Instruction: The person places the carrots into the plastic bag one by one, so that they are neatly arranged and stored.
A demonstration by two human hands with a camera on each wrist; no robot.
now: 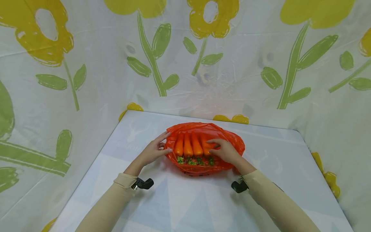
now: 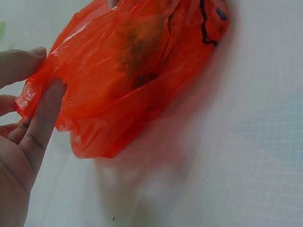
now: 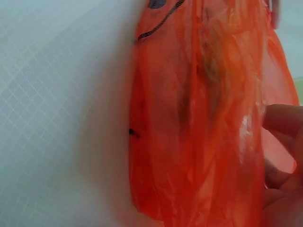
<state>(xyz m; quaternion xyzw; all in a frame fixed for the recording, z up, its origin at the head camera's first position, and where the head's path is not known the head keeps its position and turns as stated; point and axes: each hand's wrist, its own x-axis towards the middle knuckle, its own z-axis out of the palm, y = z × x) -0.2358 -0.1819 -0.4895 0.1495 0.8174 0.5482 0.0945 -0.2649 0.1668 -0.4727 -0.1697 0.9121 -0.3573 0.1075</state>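
An orange plastic bag (image 1: 229, 138) lies open on the white table (image 1: 185, 203), with several carrots (image 1: 188, 146) side by side in its mouth, green tops toward me. My left hand (image 1: 153, 151) is at the bag's left edge; in the left wrist view its thumb and fingers (image 2: 42, 113) pinch the bag's film (image 2: 132, 71). My right hand (image 1: 226, 151) is at the bag's right side, fingertips over the rightmost carrot. In the right wrist view its bent fingers (image 3: 284, 123) hold the film of the bag (image 3: 199, 118).
A flower-printed plastic sheet (image 1: 87, 80) hangs as walls behind and beside the table. Black wrist mounts (image 1: 143, 183) (image 1: 239, 186) sit on both sleeved forearms. Bare tabletop lies in front of the bag and to both sides.
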